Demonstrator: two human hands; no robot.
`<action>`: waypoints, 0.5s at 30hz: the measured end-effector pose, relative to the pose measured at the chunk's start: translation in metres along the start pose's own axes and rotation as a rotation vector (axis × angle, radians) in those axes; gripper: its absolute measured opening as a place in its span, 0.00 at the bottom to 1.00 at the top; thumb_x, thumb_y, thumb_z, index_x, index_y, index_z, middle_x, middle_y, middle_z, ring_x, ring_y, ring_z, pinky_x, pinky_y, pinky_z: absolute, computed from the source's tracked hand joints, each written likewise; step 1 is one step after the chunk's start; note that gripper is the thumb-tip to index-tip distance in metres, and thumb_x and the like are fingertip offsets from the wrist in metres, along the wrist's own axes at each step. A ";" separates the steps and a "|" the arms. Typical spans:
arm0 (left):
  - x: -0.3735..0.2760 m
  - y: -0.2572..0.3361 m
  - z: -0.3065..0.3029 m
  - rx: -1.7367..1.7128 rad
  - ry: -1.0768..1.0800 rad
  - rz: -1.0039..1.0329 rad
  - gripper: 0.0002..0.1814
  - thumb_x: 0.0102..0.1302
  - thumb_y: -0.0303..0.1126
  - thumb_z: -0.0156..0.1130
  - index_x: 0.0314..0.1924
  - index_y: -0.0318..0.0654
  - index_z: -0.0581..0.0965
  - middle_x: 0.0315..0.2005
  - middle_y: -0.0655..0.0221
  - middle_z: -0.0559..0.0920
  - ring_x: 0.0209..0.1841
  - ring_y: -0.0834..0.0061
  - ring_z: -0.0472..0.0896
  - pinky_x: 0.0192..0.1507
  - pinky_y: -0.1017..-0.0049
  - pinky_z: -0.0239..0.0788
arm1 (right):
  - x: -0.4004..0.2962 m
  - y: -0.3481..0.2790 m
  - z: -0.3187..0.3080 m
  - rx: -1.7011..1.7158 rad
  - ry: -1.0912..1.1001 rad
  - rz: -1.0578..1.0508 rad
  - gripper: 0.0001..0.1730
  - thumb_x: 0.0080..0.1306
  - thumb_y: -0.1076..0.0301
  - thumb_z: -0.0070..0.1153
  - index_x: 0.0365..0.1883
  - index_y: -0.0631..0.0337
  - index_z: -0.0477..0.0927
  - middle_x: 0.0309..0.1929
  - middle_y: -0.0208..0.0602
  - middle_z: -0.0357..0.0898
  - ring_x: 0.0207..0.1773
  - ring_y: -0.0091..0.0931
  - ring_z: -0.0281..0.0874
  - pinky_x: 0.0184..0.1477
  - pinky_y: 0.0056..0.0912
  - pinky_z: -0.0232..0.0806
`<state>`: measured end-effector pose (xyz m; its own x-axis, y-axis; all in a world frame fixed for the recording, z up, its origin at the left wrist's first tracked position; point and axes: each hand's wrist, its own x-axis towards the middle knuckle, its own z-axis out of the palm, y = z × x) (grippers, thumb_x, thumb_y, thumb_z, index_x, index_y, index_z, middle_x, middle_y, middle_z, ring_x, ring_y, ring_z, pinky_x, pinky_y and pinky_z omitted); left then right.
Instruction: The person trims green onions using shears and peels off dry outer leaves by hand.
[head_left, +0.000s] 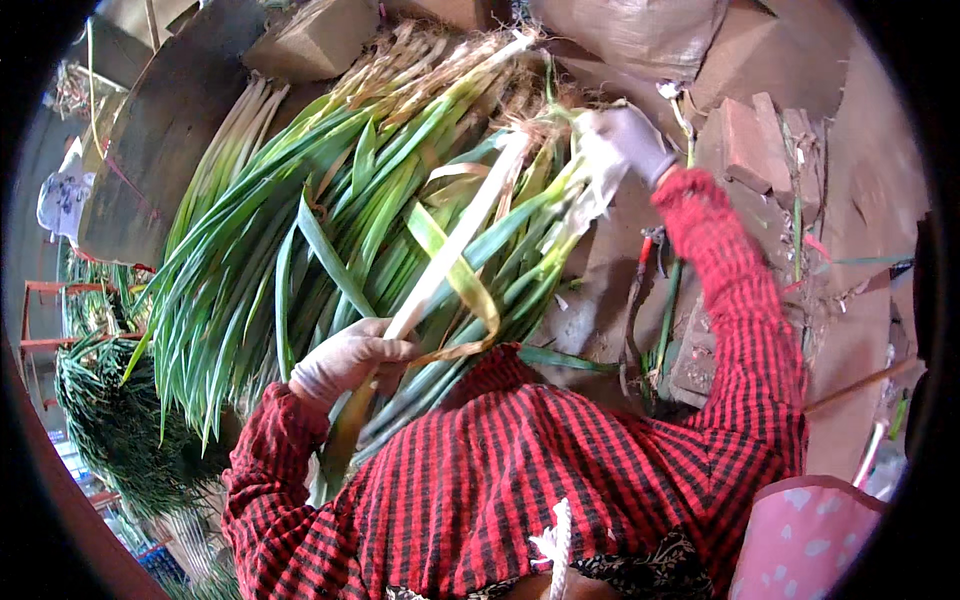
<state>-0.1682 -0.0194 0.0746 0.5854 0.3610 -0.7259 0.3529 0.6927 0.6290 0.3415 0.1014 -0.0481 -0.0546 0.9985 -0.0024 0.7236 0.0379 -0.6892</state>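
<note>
My left hand (356, 356), in a pale glove, is closed around a long welsh onion stalk (457, 240). The stalk's white shaft slants up to the right and ends in brown roots. My right hand (626, 142), also gloved, is blurred beside the root ends at the upper right. Pale, loose outer skin (589, 199) hangs just below it; whether the fingers grip it is unclear. Under both hands lies a large heap of green onions (360, 217), roots towards the top and green leaves towards the lower left. A yellowed leaf (457, 266) bends beside the held stalk.
Red bricks (746, 146) and a red-handled tool (643, 251) lie to the right on brown sheeting. A curved dark board (161, 142) stands at the left. Beyond it are bundled green onions (120, 412) and a red metal frame (41, 345). Pink spotted cloth (806, 536) is at lower right.
</note>
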 end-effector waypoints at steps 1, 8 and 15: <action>-0.006 -0.005 -0.005 0.015 0.011 0.007 0.18 0.64 0.45 0.66 0.36 0.37 0.73 0.20 0.75 0.71 0.18 0.80 0.69 0.21 0.77 0.60 | 0.001 0.011 -0.044 -0.173 0.081 0.111 0.13 0.67 0.61 0.53 0.41 0.57 0.85 0.33 0.46 0.84 0.36 0.36 0.84 0.44 0.39 0.74; -0.013 0.000 -0.018 -0.073 0.155 0.004 0.17 0.64 0.44 0.66 0.37 0.39 0.72 0.21 0.76 0.70 0.19 0.81 0.68 0.21 0.76 0.61 | 0.038 0.019 -0.216 -0.625 0.973 0.272 0.18 0.68 0.57 0.51 0.34 0.66 0.81 0.32 0.49 0.82 0.36 0.42 0.80 0.39 0.46 0.70; 0.009 0.002 -0.010 0.043 0.299 0.135 0.13 0.66 0.40 0.63 0.38 0.38 0.73 0.20 0.75 0.72 0.18 0.81 0.71 0.21 0.78 0.65 | -0.019 -0.019 -0.018 0.037 0.817 0.168 0.27 0.67 0.48 0.55 0.31 0.69 0.78 0.31 0.57 0.80 0.40 0.51 0.79 0.45 0.53 0.69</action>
<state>-0.1696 -0.0081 0.0661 0.3911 0.6198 -0.6804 0.3208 0.6011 0.7320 0.3413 0.0826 -0.0221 0.5784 0.7055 0.4095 0.6540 -0.1011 -0.7497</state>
